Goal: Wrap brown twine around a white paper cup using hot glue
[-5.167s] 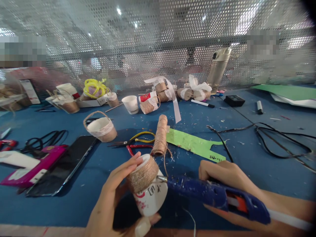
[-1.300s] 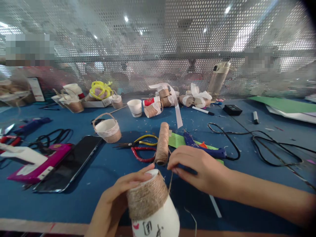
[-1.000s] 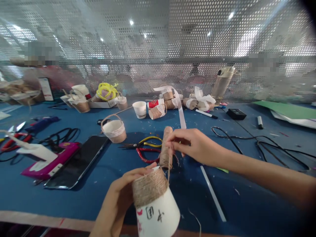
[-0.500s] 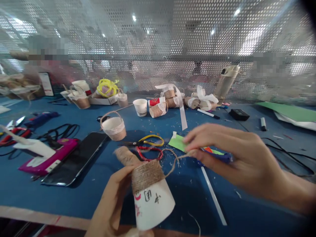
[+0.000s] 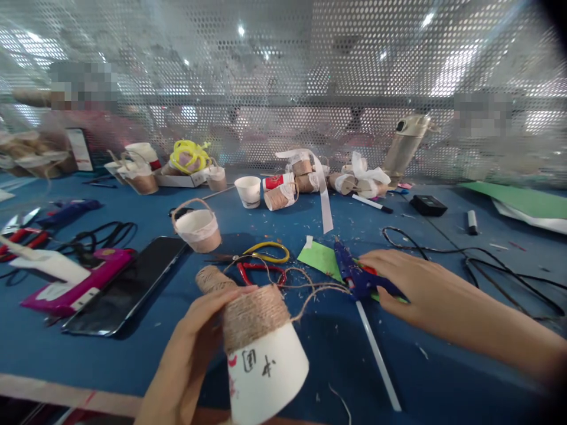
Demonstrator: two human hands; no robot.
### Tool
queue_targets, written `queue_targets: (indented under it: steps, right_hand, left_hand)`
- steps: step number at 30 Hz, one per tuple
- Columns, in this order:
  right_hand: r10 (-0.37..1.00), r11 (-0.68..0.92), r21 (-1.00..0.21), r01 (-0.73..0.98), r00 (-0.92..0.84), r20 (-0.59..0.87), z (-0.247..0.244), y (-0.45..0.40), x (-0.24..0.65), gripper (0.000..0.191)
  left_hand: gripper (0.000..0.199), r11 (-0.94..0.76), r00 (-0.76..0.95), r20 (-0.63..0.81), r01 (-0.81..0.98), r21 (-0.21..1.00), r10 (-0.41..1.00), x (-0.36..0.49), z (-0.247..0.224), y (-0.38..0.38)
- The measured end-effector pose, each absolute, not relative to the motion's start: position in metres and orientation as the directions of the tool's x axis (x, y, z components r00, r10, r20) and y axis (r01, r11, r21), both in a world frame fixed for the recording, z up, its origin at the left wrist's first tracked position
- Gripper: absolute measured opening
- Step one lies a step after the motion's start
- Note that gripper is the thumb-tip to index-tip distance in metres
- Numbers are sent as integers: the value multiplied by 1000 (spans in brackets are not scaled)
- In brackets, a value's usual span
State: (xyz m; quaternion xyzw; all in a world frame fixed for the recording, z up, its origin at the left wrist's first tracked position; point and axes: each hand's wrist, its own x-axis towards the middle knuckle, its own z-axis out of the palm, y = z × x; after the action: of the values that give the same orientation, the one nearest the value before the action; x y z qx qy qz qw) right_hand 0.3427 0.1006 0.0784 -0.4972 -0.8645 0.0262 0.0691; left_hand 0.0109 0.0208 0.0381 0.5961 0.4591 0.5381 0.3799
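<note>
My left hand [image 5: 190, 342] is closed round a paper cup [image 5: 270, 378] held tilted, its rim end pointing down. Twine [image 5: 254, 316] is wound round the upper half of the cup, and bare white wall with black and red marks shows below. From the winding a loose strand [image 5: 305, 304] runs right towards a blue hot glue gun [image 5: 354, 277]. My right hand [image 5: 407, 283] has its fingers and thumb round the glue gun's handle. A long white glue stick [image 5: 378, 357] sticks out of the gun's back. Behind the cup lies a twine roll [image 5: 215, 278].
Scissors [image 5: 266, 254] with yellow and red handles lie behind the cup, beside green paper [image 5: 321, 260]. A twine-wrapped cup with a handle [image 5: 197, 230] stands farther left, near a phone [image 5: 128, 289]. A black cord [image 5: 500, 268] runs across the right side. More cups [image 5: 248, 192] line the back.
My right hand has let go of the twine strand and moved right onto the glue gun's handle. The cup in my left hand has shifted slightly left and down.
</note>
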Motion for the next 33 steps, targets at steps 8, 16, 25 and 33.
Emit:
queue_targets:
  steps: [8,16,25,33]
  right_hand:
    - [909,414,-108,904,-402,113,69,96,335,22]
    - [945,323,-90,942,-315,91,75,91,331,18]
    - [934,308,-239,921,-244,262,84,98,339,23]
    - [952,300,-755,583,-140,271,92,79,331,19]
  left_hand:
    - [59,-438,90,440,384,812,894,36,54,21]
    - [73,-609,363,494,556,565,790,30,59,41]
    - [67,-623,391,497,608,492,775,40,57,44]
    - [75,-695,403,594,588,415,696,27,42,43]
